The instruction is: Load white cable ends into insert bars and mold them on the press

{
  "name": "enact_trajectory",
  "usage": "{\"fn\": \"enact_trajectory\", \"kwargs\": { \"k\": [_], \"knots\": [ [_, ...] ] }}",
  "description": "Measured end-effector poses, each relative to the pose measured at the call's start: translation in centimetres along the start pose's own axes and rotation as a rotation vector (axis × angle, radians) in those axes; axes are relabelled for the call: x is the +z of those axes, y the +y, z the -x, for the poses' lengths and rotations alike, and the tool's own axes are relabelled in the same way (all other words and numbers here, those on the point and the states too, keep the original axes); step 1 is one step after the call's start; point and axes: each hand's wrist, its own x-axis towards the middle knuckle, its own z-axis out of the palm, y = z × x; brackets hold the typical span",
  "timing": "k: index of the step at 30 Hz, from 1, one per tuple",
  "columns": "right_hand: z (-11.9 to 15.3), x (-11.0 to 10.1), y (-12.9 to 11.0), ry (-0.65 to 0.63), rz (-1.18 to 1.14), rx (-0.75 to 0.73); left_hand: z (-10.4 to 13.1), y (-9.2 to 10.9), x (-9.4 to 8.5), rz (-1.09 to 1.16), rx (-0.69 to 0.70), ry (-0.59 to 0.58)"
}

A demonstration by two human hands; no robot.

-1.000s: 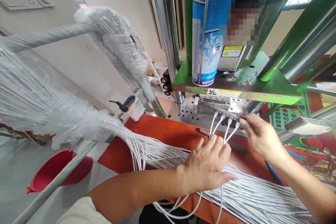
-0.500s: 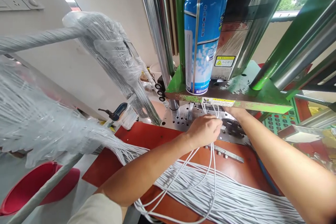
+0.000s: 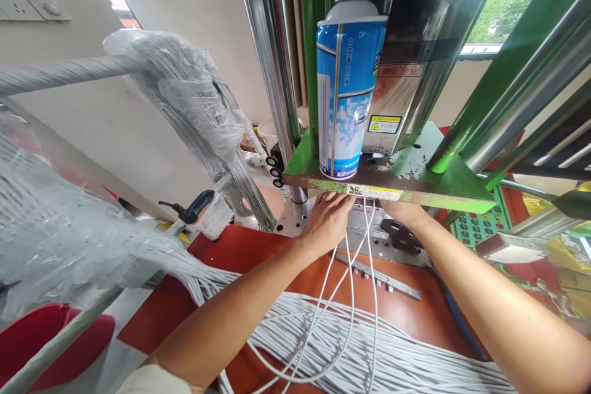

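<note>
Left hand (image 3: 330, 215) and right hand (image 3: 401, 212) have reached under the green press plate (image 3: 443, 198), white cables (image 3: 375, 301) trailing below, likely being seated. I can't tell either grip's opening or hold.

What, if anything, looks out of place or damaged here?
The spray can stands at the front edge of the green plate, where a bump might topple it. The plate's paint is also chipped and worn.

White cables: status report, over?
Left hand, right hand at green plate, grips hidden. White cables trail out beneath. Metal bar lies nearby on table.
</note>
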Motion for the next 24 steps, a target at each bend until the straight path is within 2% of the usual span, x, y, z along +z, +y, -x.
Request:
{"fn": "enact_trajectory", "kwargs": {
  "k": [2,4,7,9,11,14,16,18,22,24],
  "knots": [
    [1.7,0.0,-0.6,-0.022,0.028,-0.017,0.7,0.0,0.0,0.039,-0.09,0.062],
    [3.7,-0.1,-1.7,-0.044,0.05,-0.049,1.4,0.1,0.1,0.148,-0.245,0.106],
    [5.9,-0.2,-3.9,-0.08,0.08,-0.125,1.9,0.4,0.7,0.482,-0.454,0.051],
    [6.2,-0.2,-5.1,-0.101,0.106,-0.162,1.7,0.6,1.1,0.75,-0.54,0.033],
    [5.7,0.0,-5.7,-0.122,0.132,-0.172,1.0,0.9,1.5,0.993,-0.587,0.082],
    [4.6,0.4,-5.2,-0.144,0.156,-0.146,-0.2,1.3,1.6,1.19,-0.614,0.143],
    [4.3,0.6,-4.8,-0.141,0.162,-0.127,-0.5,1.2,1.7,1.15,-0.611,0.133],
    [4.4,0.7,-4.6,-0.137,0.157,-0.136,-0.3,0.7,1.9,1.015,-0.576,0.115],
    [5.1,0.2,-4.4,-0.145,0.124,-0.171,0.5,-0.5,1.8,0.57,-0.464,0.173],
    [5.5,-0.3,-4.3,-0.137,0.114,-0.155,0.7,-0.5,1.2,0.303,-0.355,0.221]
  ]
}}
